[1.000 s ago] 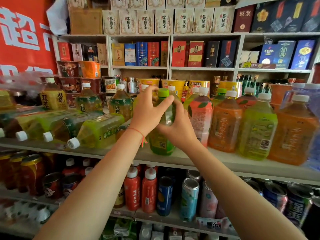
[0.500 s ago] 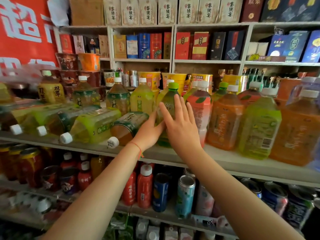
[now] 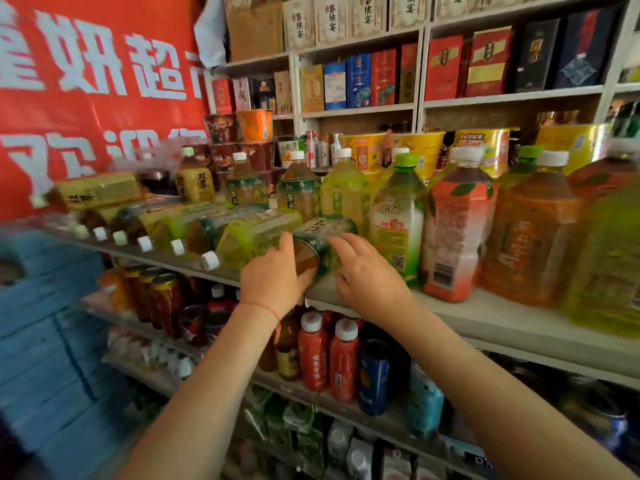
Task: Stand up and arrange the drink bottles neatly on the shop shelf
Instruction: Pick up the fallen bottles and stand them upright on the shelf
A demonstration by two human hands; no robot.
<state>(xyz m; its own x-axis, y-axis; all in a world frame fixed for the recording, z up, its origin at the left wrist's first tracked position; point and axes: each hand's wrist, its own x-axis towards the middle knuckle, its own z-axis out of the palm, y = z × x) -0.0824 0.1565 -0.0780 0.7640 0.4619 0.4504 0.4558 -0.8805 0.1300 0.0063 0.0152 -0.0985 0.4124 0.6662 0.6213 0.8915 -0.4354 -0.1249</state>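
A tea bottle with a dark green label [image 3: 323,237] lies on its side on the grey shelf [image 3: 519,323], its neck end pointing toward me. My left hand [image 3: 273,278] wraps around that neck end and hides the cap. My right hand [image 3: 367,271] presses on the bottle's right side with its fingers curled over the top. To the left, several more bottles lie in a row [image 3: 242,233] with white caps facing out. Just right of my hands stands an upright green-capped bottle [image 3: 398,220], then a red-label bottle [image 3: 457,230].
Large orange [image 3: 530,237] and yellow-green [image 3: 609,258] bottles stand at the right. Upright tea bottles [image 3: 298,192] line the back. Red bottles and cans [image 3: 343,362] fill the shelf below. A red banner [image 3: 97,98] hangs at the left, with blue crates [image 3: 45,341] beneath it.
Both hands have let go of the upright green-capped bottle and moved down and left onto the lying green-label bottle. The view has swung left.
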